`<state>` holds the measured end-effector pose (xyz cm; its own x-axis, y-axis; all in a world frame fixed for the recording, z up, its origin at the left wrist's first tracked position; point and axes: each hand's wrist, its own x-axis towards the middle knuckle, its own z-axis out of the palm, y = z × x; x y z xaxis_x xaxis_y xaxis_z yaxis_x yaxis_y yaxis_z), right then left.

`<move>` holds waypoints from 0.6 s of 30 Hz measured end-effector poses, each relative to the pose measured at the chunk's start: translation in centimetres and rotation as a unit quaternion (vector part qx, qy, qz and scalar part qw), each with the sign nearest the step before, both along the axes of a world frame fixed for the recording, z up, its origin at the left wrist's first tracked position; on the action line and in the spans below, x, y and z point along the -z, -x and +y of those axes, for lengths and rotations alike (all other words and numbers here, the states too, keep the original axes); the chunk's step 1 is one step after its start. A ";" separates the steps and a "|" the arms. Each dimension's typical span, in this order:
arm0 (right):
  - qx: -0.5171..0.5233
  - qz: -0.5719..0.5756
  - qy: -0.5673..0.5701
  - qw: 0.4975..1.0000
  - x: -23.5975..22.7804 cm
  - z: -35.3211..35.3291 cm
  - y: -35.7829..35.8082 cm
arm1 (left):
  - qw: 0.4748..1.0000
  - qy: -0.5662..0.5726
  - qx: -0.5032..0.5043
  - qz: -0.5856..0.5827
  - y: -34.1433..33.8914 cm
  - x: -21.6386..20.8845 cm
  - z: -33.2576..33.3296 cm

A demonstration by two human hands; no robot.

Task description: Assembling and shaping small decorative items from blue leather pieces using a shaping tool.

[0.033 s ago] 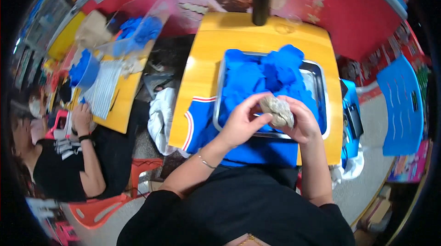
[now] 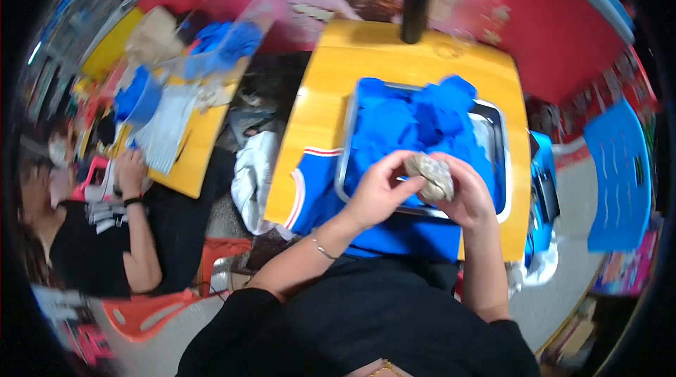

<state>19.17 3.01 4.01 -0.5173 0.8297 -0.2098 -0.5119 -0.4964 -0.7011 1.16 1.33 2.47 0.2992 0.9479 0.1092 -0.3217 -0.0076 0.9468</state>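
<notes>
Both my hands hold a greyish-beige crumpled wad (image 2: 430,175) over the front part of a metal tray. My left hand (image 2: 384,192) pinches it from the left, its thumb across the front. On the other side, the fingers of my right hand (image 2: 468,192) curl round the wad. Exactly what it is made of I cannot make out. Beneath it, the silver-rimmed tray (image 2: 503,158) is heaped with crumpled bright blue cloth-like pieces (image 2: 384,120). Blue fabric with red and white striped edging (image 2: 317,180) lies at the tray's left and front, against my body.
A dark bottle (image 2: 416,7) stands at the back of the yellow table (image 2: 338,49). To the left, a person (image 2: 105,243) sits at another table with a blue tub (image 2: 142,103) and papers. A blue chair (image 2: 618,176) is on the right; white cloth (image 2: 255,180) hangs between the tables.
The whole view has shifted slightly, so the table and tray sit a little lower and farther right. Both hands keep hold of the wad.
</notes>
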 end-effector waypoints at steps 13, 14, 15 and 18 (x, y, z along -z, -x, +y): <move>0.151 -0.390 -0.315 0.852 1.2 -1.8 2.1 | 0.982 -0.089 -0.006 0.169 2.0 0.6 -2.7; 0.149 -0.389 -0.318 0.852 0.7 -1.7 2.1 | 0.976 -0.110 0.015 0.185 2.2 0.8 -2.9; 0.105 -0.412 -0.317 0.848 0.2 -1.7 2.0 | 0.974 -0.102 0.037 0.199 2.2 0.7 -3.1; 0.036 -0.457 -0.316 0.831 -0.7 -1.4 2.0 | 0.974 -0.041 0.088 0.205 1.9 1.1 -2.6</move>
<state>17.16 1.63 4.74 -0.3261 0.9453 0.0026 0.3648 0.1284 -0.9222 -0.70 -1.25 1.33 0.4909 0.8710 0.0202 0.0800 -0.0681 0.9945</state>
